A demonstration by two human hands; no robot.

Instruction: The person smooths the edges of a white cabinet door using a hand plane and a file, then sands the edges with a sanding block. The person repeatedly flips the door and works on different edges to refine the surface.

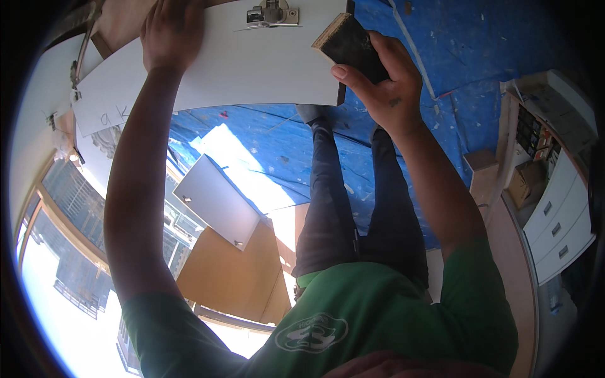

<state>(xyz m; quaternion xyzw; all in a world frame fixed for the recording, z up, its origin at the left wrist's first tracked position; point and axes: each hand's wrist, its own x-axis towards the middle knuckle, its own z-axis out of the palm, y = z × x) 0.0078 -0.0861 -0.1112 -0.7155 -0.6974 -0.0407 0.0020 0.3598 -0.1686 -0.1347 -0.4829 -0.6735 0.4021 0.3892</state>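
Note:
A white cabinet door [252, 69] with dark edges stretches across the upper part of the head view. A metal hinge [273, 14] is fixed near its top. My left hand [173, 34] lies over the door's far edge and grips it; the fingertips are dark and partly cut off by the frame. My right hand [397, 88] holds a small block [356, 49], black on its broad face and bare wood-coloured at one end. Thumb and fingers clasp its sides. The block is over the door's right end; whether it touches the door I cannot tell.
Paint-spotted blue sheeting [466, 57] covers the floor around my feet. Behind to the left are another white panel [217, 195] with metal fittings and a brown board [236, 271]. White drawers [558, 220] and a shelf with a cardboard box [526, 183] stand at right.

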